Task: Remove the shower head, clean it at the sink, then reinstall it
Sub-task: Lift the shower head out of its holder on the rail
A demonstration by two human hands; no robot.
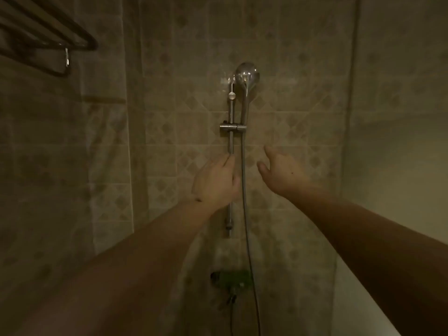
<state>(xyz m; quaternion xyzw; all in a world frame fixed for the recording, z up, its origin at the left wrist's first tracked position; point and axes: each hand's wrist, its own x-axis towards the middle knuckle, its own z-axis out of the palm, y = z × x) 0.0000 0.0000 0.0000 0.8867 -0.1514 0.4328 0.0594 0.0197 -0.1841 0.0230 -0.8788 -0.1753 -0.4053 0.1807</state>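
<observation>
Dim bathroom, seen from your head camera: patterned beige wall tiles (169, 132) with diamond motifs fill the wall ahead of you. At your ten o'clock, a metal towel rack (48, 32) of parallel bars juts from the upper left corner, a small hook hanging beneath it. At your six o'clock, low on the wall, sits a dark mixer valve (230, 278), too shadowed for you to make out detail. At your three o'clock, a glass panel (392, 117) stands along the right side, its edge running top to bottom.
</observation>
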